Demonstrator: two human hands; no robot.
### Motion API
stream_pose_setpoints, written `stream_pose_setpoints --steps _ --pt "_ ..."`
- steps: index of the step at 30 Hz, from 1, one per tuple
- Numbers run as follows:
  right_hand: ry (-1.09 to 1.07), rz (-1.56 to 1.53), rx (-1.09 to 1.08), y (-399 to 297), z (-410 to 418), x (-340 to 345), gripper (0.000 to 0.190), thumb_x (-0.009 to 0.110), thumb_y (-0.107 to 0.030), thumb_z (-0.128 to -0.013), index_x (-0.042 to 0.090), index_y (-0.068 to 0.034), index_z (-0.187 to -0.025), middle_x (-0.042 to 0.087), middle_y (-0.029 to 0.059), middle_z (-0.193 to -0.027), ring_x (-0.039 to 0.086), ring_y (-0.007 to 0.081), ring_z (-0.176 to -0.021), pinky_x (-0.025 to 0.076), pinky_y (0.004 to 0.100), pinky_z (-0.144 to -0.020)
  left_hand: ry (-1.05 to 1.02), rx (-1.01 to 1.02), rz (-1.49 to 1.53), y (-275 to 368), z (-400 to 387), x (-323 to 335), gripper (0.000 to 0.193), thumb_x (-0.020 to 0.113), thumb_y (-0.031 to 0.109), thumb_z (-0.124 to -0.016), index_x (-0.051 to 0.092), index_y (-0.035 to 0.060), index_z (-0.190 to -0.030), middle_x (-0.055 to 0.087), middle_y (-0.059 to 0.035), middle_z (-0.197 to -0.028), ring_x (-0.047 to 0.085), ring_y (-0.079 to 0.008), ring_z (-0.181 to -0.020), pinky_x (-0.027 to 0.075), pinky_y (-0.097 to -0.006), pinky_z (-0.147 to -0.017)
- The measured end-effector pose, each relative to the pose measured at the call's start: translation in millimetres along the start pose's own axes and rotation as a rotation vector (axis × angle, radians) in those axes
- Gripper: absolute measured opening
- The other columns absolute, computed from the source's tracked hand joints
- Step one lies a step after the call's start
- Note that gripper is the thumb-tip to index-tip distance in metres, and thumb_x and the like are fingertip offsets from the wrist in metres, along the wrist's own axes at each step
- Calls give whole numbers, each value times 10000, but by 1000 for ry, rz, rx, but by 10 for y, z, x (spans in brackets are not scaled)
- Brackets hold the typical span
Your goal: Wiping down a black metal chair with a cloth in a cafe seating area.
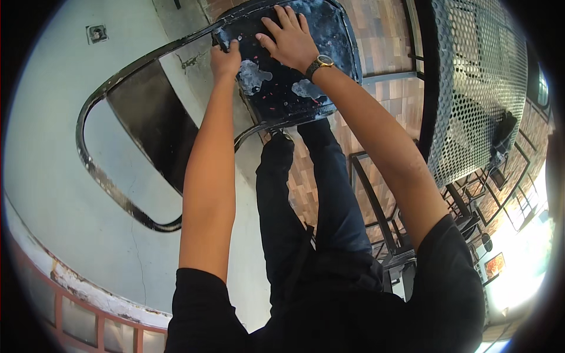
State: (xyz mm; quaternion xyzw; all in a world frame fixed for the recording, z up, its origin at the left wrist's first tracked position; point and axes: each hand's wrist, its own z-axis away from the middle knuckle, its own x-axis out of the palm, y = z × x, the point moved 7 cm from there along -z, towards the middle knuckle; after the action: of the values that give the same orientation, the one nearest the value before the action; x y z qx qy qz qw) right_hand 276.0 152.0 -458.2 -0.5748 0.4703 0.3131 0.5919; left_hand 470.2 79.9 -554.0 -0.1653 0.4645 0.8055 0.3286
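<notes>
A worn chair with a black metal frame (87, 159) stands in front of me. Its dark seat (276, 103) has pale, rubbed patches and small red flecks. At the seat's back corner, my left hand (225, 61) grips the edge with its thumb on top; the other fingers are mostly hidden. My right hand (291, 42) lies palm down on the seat, fingers spread, with a watch (321, 63) on that wrist. The chair's dark backrest panel (152, 121) is to the left, partly behind my left forearm.
A pale wall (53, 132) with an electrical outlet (96, 34) rises at the left. To the right is a perforated metal tabletop (476, 88) with a dark cloth-like item (503, 132) on it. Wood-patterned flooring (384, 35) lies below. More dark metal furniture (468, 198) stands farther right.
</notes>
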Motion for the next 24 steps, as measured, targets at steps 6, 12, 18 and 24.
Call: stream_pose_setpoints --steps 6,12,18,24 --pt "9 127 149 346 412 -676 593 478 -556 -1024 566 -154 -1451 390 228 -1594 309 447 -1492 239 634 -1192 -8 404 -482 1170 1138 97 990 767 586 -813 357 105 -1575 297 -263 -1627 302 -417 -1507 245 -597 -1204" --pt "87 182 116 259 548 -1950 556 460 -534 -1054 562 -157 -1450 405 200 -1585 316 401 -1502 272 549 -1211 -77 789 -515 2307 1884 32 903 723 555 -864 371 100 -1560 320 -174 -1639 256 -464 -1507 199 -649 -1198" --pt "373 207 149 566 963 -3246 479 537 -459 -1032 594 -150 -1394 428 191 -1568 372 392 -1469 308 503 -1202 -105 1065 -466 3208 2737 354 850 704 540 -882 413 82 -1537 324 -162 -1638 233 -456 -1520 179 -578 -1242" --pt "529 388 337 1643 1827 -4145 523 606 -461 -983 595 -144 -1398 450 237 -1543 398 441 -1438 310 546 -1181 -203 1255 -443 3624 3616 1053 806 707 513 -891 445 72 -1513 310 -213 -1632 217 -504 -1509 172 -598 -1237"
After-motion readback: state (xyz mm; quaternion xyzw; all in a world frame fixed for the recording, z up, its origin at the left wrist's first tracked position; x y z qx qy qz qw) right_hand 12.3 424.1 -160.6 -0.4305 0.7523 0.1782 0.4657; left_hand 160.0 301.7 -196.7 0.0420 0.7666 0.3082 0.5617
